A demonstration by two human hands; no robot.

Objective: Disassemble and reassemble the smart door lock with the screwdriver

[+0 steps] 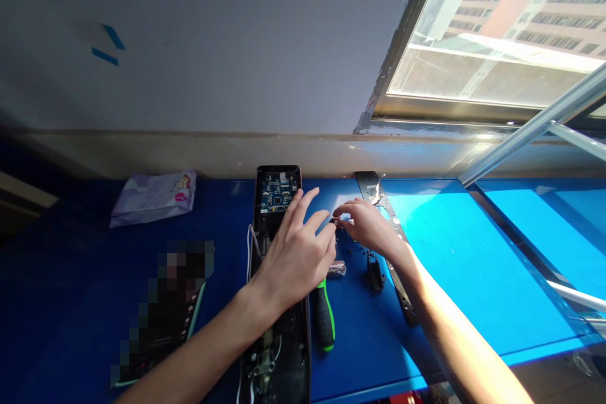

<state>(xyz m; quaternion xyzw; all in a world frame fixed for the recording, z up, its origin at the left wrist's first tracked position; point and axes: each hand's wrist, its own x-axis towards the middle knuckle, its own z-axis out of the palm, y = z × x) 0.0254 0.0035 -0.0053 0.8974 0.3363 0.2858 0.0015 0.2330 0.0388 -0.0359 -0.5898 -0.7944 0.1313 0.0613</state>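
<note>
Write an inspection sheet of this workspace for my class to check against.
Surface: blue tabletop, brightly sunlit on the right.
Job's things: opened black casing with circuit board; green-and-black handle; small black part; long dark strip.
Clutter: purple packet; partly pixelated dark object.
Hands: left hand over the casing, right hand beside it; fingertips close together, at something too small to identify.
Cables: white cable along the casing's left side.
Surroundings: wall, window, metal frame.

A lilac packet [154, 197] lies on the blue table [449, 259] near a wall [237, 44] with two blue tape strips [114, 37] and a window [473, 72].
</note>
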